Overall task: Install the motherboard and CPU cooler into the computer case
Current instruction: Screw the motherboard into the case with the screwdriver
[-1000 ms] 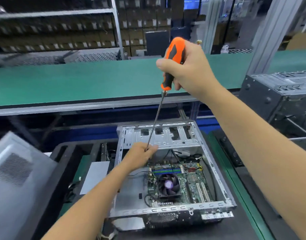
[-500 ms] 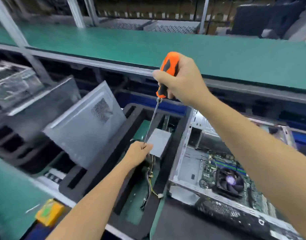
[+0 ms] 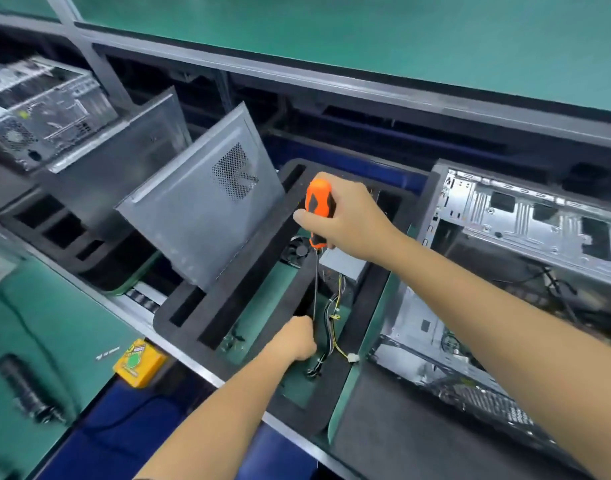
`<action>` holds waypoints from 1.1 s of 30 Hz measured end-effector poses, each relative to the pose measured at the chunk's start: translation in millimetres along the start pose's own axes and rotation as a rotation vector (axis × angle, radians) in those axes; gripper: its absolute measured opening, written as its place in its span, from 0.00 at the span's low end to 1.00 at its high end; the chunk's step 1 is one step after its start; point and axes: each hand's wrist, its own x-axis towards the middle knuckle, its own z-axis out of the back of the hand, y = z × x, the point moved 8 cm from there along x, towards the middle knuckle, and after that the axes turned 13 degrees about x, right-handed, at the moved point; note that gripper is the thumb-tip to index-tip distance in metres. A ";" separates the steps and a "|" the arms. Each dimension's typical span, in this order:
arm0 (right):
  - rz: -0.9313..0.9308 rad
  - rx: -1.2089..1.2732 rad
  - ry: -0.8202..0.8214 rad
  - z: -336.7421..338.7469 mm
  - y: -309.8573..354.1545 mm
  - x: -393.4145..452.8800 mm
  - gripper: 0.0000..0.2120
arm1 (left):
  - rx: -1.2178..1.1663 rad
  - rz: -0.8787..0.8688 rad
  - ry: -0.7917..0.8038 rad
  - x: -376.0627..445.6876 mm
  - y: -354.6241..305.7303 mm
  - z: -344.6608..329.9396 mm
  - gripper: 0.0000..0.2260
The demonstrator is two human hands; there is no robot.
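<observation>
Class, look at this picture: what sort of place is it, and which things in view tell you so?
Probably a computer assembly line: an open computer case, loose metal side panels in foam trays, and a long green conveyor beyond.

Counts: 1 screwdriver (image 3: 318,216), orange/black handle. 2 hands: right hand (image 3: 349,226), left hand (image 3: 295,342). 2 open PC cases: one w/ drive cage at the right edge (image 3: 525,237), one at far left (image 3: 37,109). 2 grey side panels leaning upright: near one w/ mesh vent (image 3: 200,220), another behind it (image 3: 124,161). 2 black foam trays: one under the hands (image 3: 262,254), one left of it (image 3: 55,230). 1 yellow box w/ green button (image 3: 139,362) at the near-left tabletop edge. 1 black cylinder tool (image 3: 23,386), blurred. 1 small fan (image 3: 297,252). 1 wire bundle w/ white plug (image 3: 335,327).
</observation>
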 end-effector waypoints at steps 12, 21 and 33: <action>-0.063 0.000 0.029 2.5 -27.0 -14.7 0.12 | 0.398 0.023 -0.261 5.9 -4.1 -36.0 0.14; -0.052 0.023 0.002 8.0 -23.2 -15.6 0.11 | 0.328 0.005 -0.251 9.5 -6.0 -30.2 0.12; 0.095 0.040 -0.158 71.5 34.6 -7.0 0.12 | -0.278 -0.024 -0.297 -2.7 -3.2 55.5 0.06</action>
